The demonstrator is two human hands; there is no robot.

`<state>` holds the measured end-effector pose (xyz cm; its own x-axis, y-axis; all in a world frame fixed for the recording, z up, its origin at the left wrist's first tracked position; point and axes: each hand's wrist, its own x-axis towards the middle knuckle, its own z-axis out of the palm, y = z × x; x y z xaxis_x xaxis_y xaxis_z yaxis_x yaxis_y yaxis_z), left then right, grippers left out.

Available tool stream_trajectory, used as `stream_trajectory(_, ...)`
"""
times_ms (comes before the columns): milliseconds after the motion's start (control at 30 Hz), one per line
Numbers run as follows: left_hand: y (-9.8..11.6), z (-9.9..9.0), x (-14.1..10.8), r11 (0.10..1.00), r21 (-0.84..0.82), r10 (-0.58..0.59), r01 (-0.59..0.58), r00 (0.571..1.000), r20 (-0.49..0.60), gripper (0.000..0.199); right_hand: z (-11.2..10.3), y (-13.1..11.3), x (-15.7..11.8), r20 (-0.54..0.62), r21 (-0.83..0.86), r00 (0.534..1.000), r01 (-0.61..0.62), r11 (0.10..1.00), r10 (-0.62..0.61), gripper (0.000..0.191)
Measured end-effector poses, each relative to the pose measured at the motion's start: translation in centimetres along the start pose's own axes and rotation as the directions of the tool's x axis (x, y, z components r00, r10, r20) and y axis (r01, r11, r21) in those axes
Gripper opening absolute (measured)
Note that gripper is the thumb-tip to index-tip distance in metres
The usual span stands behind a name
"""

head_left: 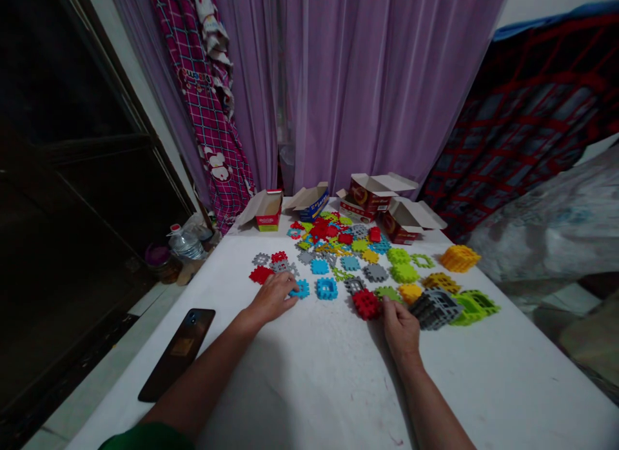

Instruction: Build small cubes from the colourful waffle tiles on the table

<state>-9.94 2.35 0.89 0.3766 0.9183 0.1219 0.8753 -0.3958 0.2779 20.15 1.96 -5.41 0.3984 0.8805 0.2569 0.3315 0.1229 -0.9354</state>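
On the white table my left hand [273, 298] has its thumb and fingers around the near edge of a blue interlocking tile [302, 289]. A red tile [261, 274] lies just beyond that hand, and a blue square frame piece [327, 288] is to its right. My right hand [401, 327] is closed, its fingertips at the edge of a green interlocking tile [387, 293]; part of the grip is hidden. To the left of those fingertips sits a red built block [366, 304]. A stack of grey frame pieces [435, 309] stands close on the hand's right.
Several colored tiles [333, 240] lie heaped farther back. Open cardboard boxes [269, 211] line the table's far edge. Lime frames [476, 306] and a yellow stack [459, 258] stand at right. A phone [178, 353] lies left; a water bottle [186, 242] is beyond the edge.
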Motion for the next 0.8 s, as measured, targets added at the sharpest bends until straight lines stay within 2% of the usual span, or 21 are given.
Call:
stream_trajectory(100,0.9,-0.3,0.5,0.999,-0.033,0.028,-0.031,0.997,-0.075,0.018,0.0,-0.1,0.2,-0.001,0.003,1.000,0.006,1.000,-0.006,0.052)
stream_trajectory(200,2.1,-0.4,1.5,0.998,-0.038,0.050,-0.054,0.994,-0.093,0.018,0.0,-0.4,0.2,-0.006,0.019,1.000,0.008,1.000,-0.008,0.053)
stream_trajectory(433,4.3,0.2,3.7,0.997,0.007,0.083,-0.083,0.996,-0.037,0.016,0.0,-0.7,0.1,0.007,0.007,1.000,-0.010,1.000,0.010,0.055)
stream_trajectory(800,4.8,0.6,4.6,0.995,0.033,0.092,-0.093,0.996,0.011,0.017,0.0,0.5,0.4,0.047,0.039,0.999,0.001,0.999,-0.003,0.052)
